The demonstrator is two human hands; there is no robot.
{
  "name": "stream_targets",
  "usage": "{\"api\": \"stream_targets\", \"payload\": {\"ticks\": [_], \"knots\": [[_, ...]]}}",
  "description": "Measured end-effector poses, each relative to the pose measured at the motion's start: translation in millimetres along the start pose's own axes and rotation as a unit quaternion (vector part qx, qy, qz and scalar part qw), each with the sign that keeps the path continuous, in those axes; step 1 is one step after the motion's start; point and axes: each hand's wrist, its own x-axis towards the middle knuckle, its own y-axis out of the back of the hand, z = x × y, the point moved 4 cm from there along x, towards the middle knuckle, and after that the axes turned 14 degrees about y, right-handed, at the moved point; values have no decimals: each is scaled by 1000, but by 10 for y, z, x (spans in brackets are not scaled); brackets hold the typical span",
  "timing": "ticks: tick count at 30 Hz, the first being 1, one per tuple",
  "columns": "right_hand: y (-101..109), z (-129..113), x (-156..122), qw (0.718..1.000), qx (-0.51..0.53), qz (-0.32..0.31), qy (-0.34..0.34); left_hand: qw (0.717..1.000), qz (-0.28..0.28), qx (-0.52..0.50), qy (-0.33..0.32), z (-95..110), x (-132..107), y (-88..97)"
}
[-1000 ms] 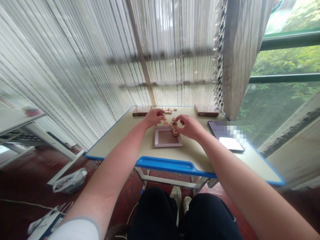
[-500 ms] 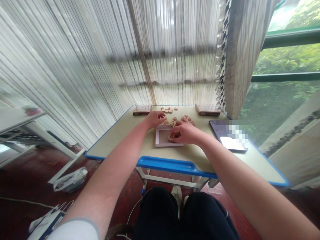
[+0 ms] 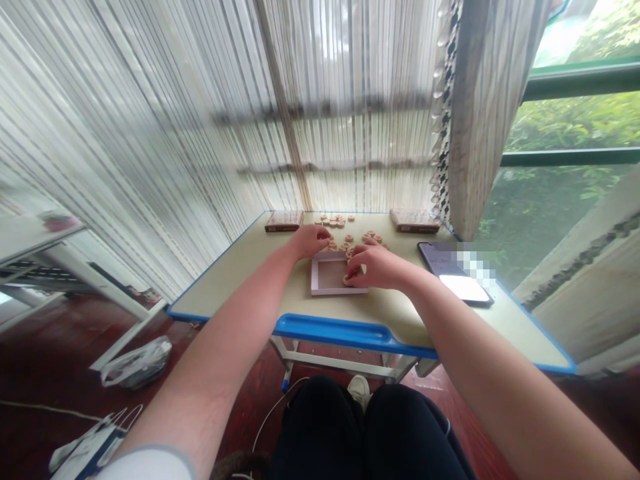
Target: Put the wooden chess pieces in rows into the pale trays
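My right hand [image 3: 373,265] reaches over the right side of a shallow, open white box [image 3: 315,281]. Its fingertips are closed on a round wooden Chinese chess piece [image 3: 346,281], low inside the box near its front right corner. My left hand [image 3: 313,240] hovers just behind the box's left back corner. Its fingers are curved and apart, close to a small group of pieces [image 3: 332,246]; whether they touch one is hard to make out. More pieces [image 3: 370,236] lie behind my right hand, which partly hides them.
Loose pieces [image 3: 337,222] lie scattered towards the table's back. Flat brown boxes stand at the back left [image 3: 284,221] and back right [image 3: 415,220]. A dark tablet [image 3: 435,263] lies on the right. A blue tray edge [image 3: 333,327] runs along the table's front.
My right hand has shifted slightly, bringing the piece in its fingers a little right and lower in the box. My left hand has barely moved.
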Motion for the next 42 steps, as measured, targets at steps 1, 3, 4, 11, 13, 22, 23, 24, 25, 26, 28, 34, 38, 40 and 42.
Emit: {"api": "stream_targets", "payload": {"ticks": [1,3,4,11,13,22,23,24,25,26,28,34,38,40,42], "knots": [[21,1,-9,1000,-2,3,-5,1000,6,-4,1,1,-2,9],[48,6,-19,1000,-2,10,-14,1000,17,-11,3,7,-7,29],[52,5,-20,1000,1,11,-15,1000,21,-12,2,11,-9,36],[29,18,-23,1000,18,-3,-16,1000,16,19,0,23,-21,35],[31,42,-31,999,24,-4,-23,1000,15,16,2,28,-25,34],[16,33,-19,999,24,-15,-23,1000,4,5,12,72,-33,43],[16,38,-23,999,23,-14,-25,1000,3,7,13,72,-32,44],[16,46,-27,999,25,-13,-28,1000,2,8,12,69,-30,42],[16,54,-31,999,28,-14,-30,1000,2,10,10,63,-27,39],[15,61,-35,999,32,-16,-33,1000,2,11,8,54,-22,32],[17,68,-39,998,39,-24,-36,1000,-4,10,6,28,-9,8],[14,72,-39,999,29,-30,-25,1000,-25,16,2,-10,9,-36],[-4,92,-49,998,31,-38,-31,1000,-18,25,5,11,-1,-7],[-2,87,-49,998,35,-44,-35,999,-16,27,8,9,1,-5],[15,73,-45,997,37,-43,-42,999,-15,31,7,3,8,-10]]}}
